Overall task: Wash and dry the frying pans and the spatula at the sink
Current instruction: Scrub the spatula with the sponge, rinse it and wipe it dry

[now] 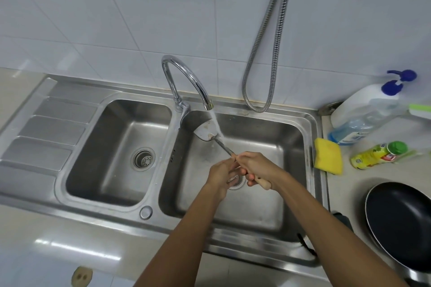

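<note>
Steel-bladed, wooden-handled spatula (206,130) is held under the running chrome tap (184,70) over the right basin of the stainless double sink (268,205), its handle gripped by the right hand (258,170), the left hand's (220,177) hold indeterminable; rinsing is judged under way, with the black round frying pan (401,223) on the counter (347,191) and all drying judged outstanding.

A yellow sponge (327,158) lay on the counter (345,184), near a small yellow bottle with a green cap (379,155) on its side. Behind them stood a clear pump bottle of blue liquid (359,126) and a white pump bottle (356,101). A metal hose (263,37) hung looped against the white tiled wall (116,7).
</note>
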`<action>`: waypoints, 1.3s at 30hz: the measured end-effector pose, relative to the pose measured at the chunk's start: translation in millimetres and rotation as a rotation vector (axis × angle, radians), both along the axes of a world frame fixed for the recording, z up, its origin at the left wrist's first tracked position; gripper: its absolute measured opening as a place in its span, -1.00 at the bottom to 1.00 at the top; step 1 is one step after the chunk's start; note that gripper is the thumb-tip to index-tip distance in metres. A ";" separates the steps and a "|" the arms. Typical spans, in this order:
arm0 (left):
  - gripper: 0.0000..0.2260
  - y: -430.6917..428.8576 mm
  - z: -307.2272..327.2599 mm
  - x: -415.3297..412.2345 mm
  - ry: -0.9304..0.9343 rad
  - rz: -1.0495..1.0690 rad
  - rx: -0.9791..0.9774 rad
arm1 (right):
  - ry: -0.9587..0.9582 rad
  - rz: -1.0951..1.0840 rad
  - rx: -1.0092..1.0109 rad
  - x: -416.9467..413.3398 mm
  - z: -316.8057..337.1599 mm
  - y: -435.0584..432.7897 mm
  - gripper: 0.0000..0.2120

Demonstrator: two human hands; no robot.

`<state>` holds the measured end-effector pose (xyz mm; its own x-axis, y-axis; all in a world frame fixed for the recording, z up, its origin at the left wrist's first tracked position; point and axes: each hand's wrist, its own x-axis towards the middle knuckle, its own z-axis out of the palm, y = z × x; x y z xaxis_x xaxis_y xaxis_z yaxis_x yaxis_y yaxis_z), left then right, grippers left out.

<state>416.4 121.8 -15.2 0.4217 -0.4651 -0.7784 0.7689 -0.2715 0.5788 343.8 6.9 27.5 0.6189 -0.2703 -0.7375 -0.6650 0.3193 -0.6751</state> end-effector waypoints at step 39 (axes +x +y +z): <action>-0.77 30.9 4.3 -81.5 0.050 -0.234 0.021 | 0.030 0.381 -1.068 -128.1 -23.4 70.7 -0.70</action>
<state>334.9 152.7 -11.0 0.2647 -0.5288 -0.8064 0.7112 -0.4578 0.5335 215.7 77.5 4.2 0.7817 -0.5676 -0.2585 -0.6159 -0.6371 -0.4634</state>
